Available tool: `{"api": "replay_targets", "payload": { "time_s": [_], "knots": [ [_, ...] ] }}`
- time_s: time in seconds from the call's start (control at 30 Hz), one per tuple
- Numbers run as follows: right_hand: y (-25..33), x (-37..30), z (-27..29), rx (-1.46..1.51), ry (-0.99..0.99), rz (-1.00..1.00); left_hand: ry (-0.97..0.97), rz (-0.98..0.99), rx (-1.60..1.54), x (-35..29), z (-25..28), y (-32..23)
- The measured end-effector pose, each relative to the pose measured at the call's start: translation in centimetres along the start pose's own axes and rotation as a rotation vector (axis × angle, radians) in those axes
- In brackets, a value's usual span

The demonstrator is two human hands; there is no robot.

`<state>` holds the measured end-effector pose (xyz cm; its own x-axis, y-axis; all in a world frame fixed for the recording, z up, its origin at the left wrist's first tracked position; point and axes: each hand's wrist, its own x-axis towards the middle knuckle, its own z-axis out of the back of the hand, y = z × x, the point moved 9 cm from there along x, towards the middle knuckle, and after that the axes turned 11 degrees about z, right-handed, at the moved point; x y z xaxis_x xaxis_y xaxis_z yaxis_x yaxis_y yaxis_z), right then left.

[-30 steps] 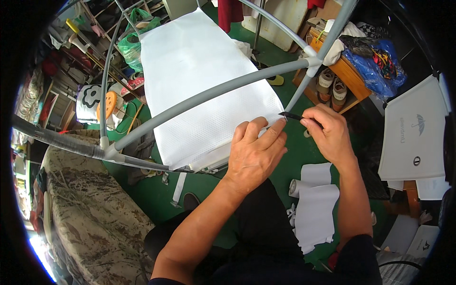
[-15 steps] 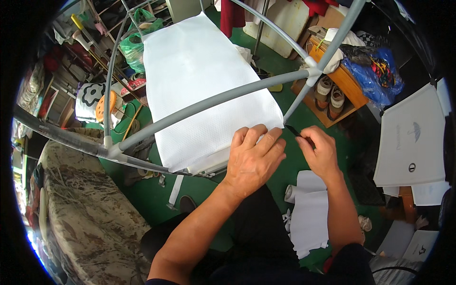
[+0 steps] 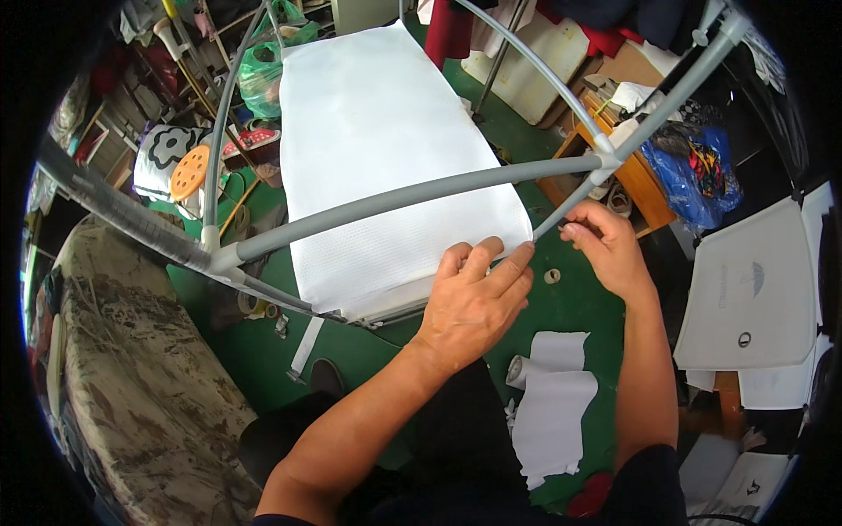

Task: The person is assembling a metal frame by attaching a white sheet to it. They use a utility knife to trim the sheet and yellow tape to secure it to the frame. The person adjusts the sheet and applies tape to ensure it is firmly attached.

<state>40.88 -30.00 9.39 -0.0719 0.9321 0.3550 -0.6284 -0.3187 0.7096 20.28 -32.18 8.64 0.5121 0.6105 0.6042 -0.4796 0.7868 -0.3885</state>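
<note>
A white textured sheet (image 3: 386,123) is stretched across a grey tubular frame (image 3: 421,195). My left hand (image 3: 478,302) is closed over the sheet's near edge by its right corner, fingers bent and thumb side hidden underneath. My right hand (image 3: 610,250) is beside that corner, close to a slanting grey tube, its thumb and forefinger pinched together. Between those fingertips shows a small bit of a dark strip (image 3: 562,227); most of it is hidden by the fingers and the tube.
Below my hands, cut white material (image 3: 553,425) and a roll (image 3: 519,371) lie on the green floor near a tape ring (image 3: 552,276). A camouflage-covered block (image 3: 149,342) stands left. A wooden shelf (image 3: 645,180) with shoes and a blue bag (image 3: 693,180) are right.
My right hand has moved up against the slanting tube, and less of the dark strip shows. My left hand keeps its hold on the sheet's edge. The whole view has shifted slightly.
</note>
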Motion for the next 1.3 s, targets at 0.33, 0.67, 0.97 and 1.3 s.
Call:
{"api": "replay_targets", "payload": {
  "time_s": [0.33, 0.67, 0.97, 1.3],
  "knots": [
    [-1.8, 2.2, -1.9, 0.12, 0.261, -0.192, -0.04, 0.093, -0.162, 0.2, 1.2, 0.9],
    [-2.3, 2.9, -2.1, 0.113, 0.27, -0.142, -0.028, 0.221, -0.329, 4.0, 2.9, 3.5],
    [-0.9, 3.2, -2.4, 0.141, 0.308, -0.056, 0.035, 0.106, -0.305, 5.0, 1.5, 3.7],
    [-1.0, 3.2, -2.2, 0.071, 0.317, -0.019, 0.064, 0.161, -0.307, 4.9, 1.0, 4.0]
  ]
}}
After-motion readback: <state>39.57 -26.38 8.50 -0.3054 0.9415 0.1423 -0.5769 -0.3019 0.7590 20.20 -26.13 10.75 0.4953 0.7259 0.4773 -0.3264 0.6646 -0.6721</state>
